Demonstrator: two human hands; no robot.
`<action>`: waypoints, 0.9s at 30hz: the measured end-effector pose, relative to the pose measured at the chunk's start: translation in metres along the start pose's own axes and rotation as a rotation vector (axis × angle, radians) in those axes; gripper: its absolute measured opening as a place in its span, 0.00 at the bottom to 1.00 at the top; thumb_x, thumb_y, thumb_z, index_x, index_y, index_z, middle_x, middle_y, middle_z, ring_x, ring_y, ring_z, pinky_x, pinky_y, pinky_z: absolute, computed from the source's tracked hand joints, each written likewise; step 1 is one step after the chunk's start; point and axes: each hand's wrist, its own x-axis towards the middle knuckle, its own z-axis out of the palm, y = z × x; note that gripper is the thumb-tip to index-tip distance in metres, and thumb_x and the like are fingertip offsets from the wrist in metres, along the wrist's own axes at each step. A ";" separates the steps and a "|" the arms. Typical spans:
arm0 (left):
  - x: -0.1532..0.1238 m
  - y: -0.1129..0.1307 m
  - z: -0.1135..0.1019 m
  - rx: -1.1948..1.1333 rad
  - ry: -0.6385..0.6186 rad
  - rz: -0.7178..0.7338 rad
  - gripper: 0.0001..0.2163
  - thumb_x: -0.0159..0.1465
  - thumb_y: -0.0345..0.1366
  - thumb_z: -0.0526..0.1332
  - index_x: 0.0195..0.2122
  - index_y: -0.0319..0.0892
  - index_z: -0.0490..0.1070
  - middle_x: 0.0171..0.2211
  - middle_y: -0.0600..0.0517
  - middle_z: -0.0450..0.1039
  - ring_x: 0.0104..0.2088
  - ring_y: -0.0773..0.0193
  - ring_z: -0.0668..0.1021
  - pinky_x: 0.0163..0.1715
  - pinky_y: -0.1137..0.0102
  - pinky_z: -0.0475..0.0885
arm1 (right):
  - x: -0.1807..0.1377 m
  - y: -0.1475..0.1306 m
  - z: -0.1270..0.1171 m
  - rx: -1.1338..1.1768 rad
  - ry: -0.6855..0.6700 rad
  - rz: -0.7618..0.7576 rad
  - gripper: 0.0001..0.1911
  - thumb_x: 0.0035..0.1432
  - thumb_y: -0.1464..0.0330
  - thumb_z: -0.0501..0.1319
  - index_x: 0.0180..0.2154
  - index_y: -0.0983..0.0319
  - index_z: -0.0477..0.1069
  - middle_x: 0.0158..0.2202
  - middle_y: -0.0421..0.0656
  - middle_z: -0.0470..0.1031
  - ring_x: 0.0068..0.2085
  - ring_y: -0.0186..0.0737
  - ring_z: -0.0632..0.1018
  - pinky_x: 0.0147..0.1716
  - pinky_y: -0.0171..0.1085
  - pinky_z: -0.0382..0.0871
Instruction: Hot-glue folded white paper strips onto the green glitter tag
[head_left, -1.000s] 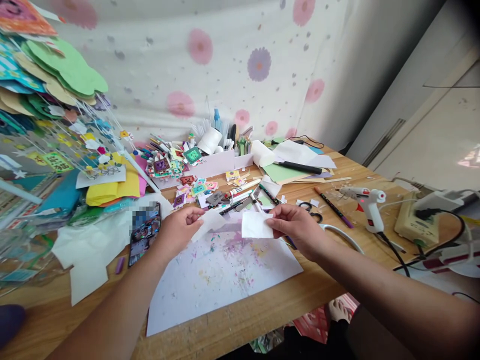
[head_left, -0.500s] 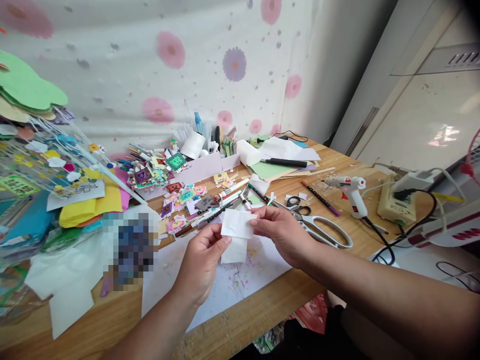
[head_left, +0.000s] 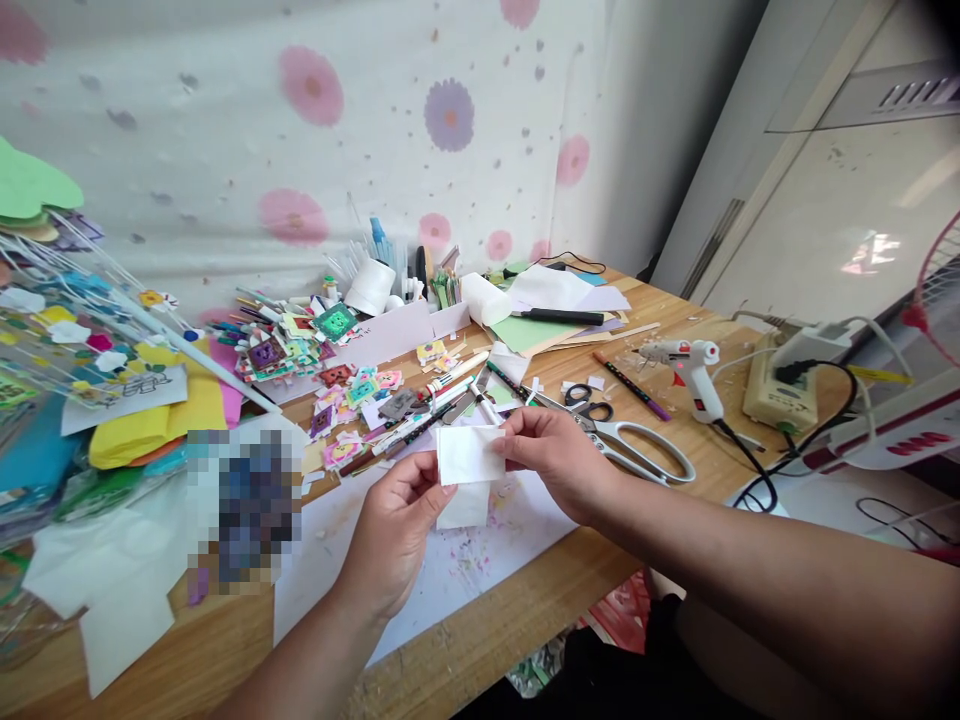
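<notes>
A small white piece of paper (head_left: 469, 455) is held up between my two hands above the worktable. My left hand (head_left: 397, 520) pinches its lower left edge between thumb and fingers. On the other side, my right hand (head_left: 551, 455) grips the right edge the same way. Just below it shows another small white paper piece (head_left: 463, 506); whether it is joined to the upper one I cannot tell. Beneath both hands lies a large white sheet (head_left: 517, 550) speckled with pink and yellow marks. Silver-handled scissors (head_left: 651, 452) rest beyond my right hand.
Small colourful cut-outs (head_left: 364, 385) and pens crowd the table behind my hands. To the right stand a white glue gun (head_left: 697, 375) and a power strip (head_left: 784, 385) with cables. Black-handled scissors (head_left: 589, 400) lie nearby. Coloured paper (head_left: 161, 410) is stacked at the left.
The camera view has shifted slightly, so the table appears a little further left. Both hands keep their hold, and the upper paper now looks flatter and squarer to me.
</notes>
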 end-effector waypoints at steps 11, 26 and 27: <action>-0.001 0.007 -0.002 -0.032 -0.078 -0.005 0.09 0.57 0.37 0.66 0.38 0.42 0.76 0.32 0.52 0.75 0.32 0.64 0.73 0.33 0.72 0.69 | 0.001 0.002 -0.001 -0.061 0.017 -0.014 0.09 0.38 0.68 0.67 0.20 0.62 0.67 0.19 0.34 0.68 0.23 0.31 0.68 0.27 0.35 0.63; 0.001 0.008 0.002 0.090 0.065 -0.053 0.10 0.54 0.39 0.68 0.23 0.41 0.70 0.21 0.56 0.69 0.23 0.69 0.70 0.24 0.75 0.67 | -0.002 0.000 0.001 -0.085 -0.020 -0.016 0.10 0.38 0.68 0.68 0.19 0.62 0.67 0.19 0.35 0.68 0.23 0.30 0.69 0.26 0.35 0.65; 0.001 0.008 0.002 0.073 0.064 -0.060 0.10 0.54 0.39 0.68 0.23 0.41 0.70 0.21 0.56 0.69 0.23 0.70 0.70 0.24 0.75 0.67 | -0.002 -0.001 0.000 -0.082 -0.021 -0.012 0.10 0.38 0.68 0.68 0.19 0.62 0.67 0.19 0.35 0.68 0.23 0.30 0.69 0.26 0.35 0.65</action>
